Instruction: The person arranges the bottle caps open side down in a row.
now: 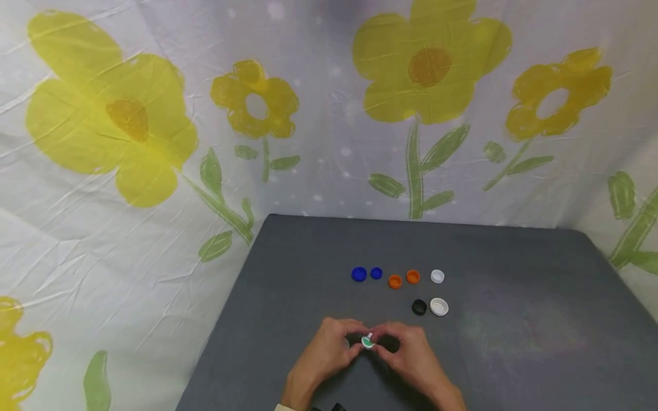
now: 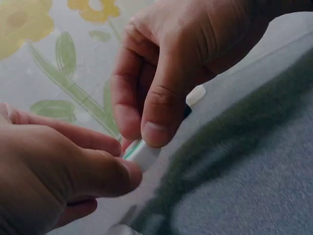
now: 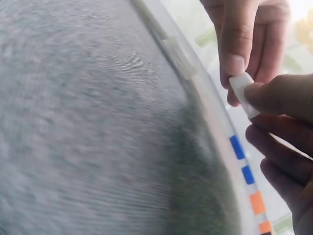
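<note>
A small white bottle cap with a green top [image 1: 367, 342] is between my two hands, over the near part of the table. My left hand [image 1: 329, 348] pinches its left side with thumb and fingertips. From the other side my right hand [image 1: 406, 351] pinches it too, thumb and index finger at the rim. In the left wrist view the cap's white side [image 2: 145, 157] shows between both thumbs, with a strip of green along its edge. The right wrist view shows the white cap [image 3: 241, 90] edge-on, partly covered by the fingers.
Beyond the hands, two blue caps [image 1: 359, 274], two orange caps [image 1: 394, 281] and a small white cap [image 1: 437, 276] form a row on the grey table [image 1: 514, 342]. Nearer are a black cap [image 1: 419, 307] and a larger white cap [image 1: 439, 306]. A flowered curtain [image 1: 329, 171] hangs behind.
</note>
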`<move>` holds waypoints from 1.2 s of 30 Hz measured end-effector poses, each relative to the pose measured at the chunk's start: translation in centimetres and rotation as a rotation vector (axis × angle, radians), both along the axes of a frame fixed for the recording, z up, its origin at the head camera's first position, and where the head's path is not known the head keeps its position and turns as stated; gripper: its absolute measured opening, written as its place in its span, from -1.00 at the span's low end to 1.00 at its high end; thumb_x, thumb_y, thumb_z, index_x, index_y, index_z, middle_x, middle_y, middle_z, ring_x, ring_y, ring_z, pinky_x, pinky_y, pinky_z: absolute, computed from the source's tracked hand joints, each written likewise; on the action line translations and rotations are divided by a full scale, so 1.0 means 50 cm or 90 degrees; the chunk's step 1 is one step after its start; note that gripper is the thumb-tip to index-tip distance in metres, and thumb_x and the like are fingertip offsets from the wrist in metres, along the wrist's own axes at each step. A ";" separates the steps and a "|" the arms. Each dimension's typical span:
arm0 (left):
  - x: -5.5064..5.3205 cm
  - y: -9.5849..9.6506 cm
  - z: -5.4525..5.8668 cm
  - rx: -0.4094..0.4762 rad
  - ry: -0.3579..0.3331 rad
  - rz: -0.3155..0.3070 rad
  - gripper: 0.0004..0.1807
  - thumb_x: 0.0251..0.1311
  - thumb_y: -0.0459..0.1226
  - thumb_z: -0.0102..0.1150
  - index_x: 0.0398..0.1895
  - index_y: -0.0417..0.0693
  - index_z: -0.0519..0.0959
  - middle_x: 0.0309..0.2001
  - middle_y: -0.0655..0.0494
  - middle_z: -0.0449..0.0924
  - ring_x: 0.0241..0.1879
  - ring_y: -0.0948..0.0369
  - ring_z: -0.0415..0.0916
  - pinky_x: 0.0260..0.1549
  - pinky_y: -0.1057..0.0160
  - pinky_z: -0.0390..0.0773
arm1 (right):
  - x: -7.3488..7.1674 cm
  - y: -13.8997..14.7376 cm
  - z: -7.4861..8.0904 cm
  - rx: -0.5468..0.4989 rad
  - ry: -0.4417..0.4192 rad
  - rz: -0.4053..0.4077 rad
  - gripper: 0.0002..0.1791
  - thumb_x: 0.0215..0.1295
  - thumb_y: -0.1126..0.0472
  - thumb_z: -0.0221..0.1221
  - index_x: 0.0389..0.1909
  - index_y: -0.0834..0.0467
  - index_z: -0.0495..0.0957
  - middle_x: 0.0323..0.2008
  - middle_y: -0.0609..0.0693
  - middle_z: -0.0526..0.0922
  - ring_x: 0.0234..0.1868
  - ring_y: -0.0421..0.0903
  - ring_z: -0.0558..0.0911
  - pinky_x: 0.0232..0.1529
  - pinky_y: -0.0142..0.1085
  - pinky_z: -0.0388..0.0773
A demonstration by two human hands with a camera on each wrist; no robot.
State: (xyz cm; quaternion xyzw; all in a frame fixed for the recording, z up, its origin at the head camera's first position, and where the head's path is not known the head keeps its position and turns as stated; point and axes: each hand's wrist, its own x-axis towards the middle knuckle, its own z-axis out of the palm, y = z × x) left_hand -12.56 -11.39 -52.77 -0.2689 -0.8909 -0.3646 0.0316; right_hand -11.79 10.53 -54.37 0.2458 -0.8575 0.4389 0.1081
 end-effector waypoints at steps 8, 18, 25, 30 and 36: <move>0.004 -0.003 -0.018 -0.059 -0.012 -0.010 -0.78 0.19 -0.38 0.60 -0.11 0.03 0.89 -0.09 0.27 0.88 0.02 0.36 0.78 0.10 0.27 0.75 | 0.006 -0.013 -0.016 0.031 -0.020 0.031 -0.72 0.12 0.30 0.64 -0.34 -0.14 0.79 -0.23 -0.28 0.85 -0.16 -0.30 0.77 -0.09 -0.28 0.74; 0.007 0.004 -0.023 -0.128 -0.015 -0.002 -0.74 0.17 -0.38 0.61 -0.08 0.06 0.89 -0.09 0.31 0.86 0.06 0.30 0.76 0.15 0.22 0.73 | 0.004 -0.017 -0.007 0.129 -0.046 0.045 -0.75 0.12 0.37 0.58 -0.32 -0.06 0.82 -0.23 -0.25 0.84 -0.12 -0.26 0.77 -0.05 -0.21 0.76; -0.017 0.004 -0.006 -0.084 -0.011 -0.017 -0.68 0.16 -0.37 0.57 0.01 -0.03 0.86 -0.05 0.18 0.88 -0.04 0.32 0.79 0.02 0.29 0.76 | 0.000 0.014 0.013 0.107 0.009 0.012 -0.72 0.09 0.35 0.59 -0.24 -0.04 0.82 -0.15 -0.23 0.85 -0.07 -0.21 0.80 -0.01 -0.18 0.76; -0.044 0.031 0.022 -0.089 0.025 -0.007 -0.65 0.24 -0.28 0.56 0.10 -0.09 0.83 0.05 0.12 0.87 0.07 0.26 0.79 0.12 0.21 0.76 | -0.030 0.068 0.036 0.091 0.093 -0.066 -0.68 0.01 0.38 0.64 -0.26 -0.03 0.83 -0.15 -0.24 0.86 -0.10 -0.18 0.82 -0.04 -0.15 0.77; -0.069 0.087 0.055 -0.085 0.074 0.005 -0.57 0.30 -0.22 0.56 0.22 -0.06 0.78 0.16 0.09 0.83 0.17 0.20 0.78 0.19 0.22 0.74 | -0.065 0.132 0.056 0.107 0.142 -0.130 -0.69 0.00 0.39 0.65 -0.25 0.04 0.84 -0.15 -0.16 0.89 -0.14 -0.08 0.85 -0.13 -0.06 0.79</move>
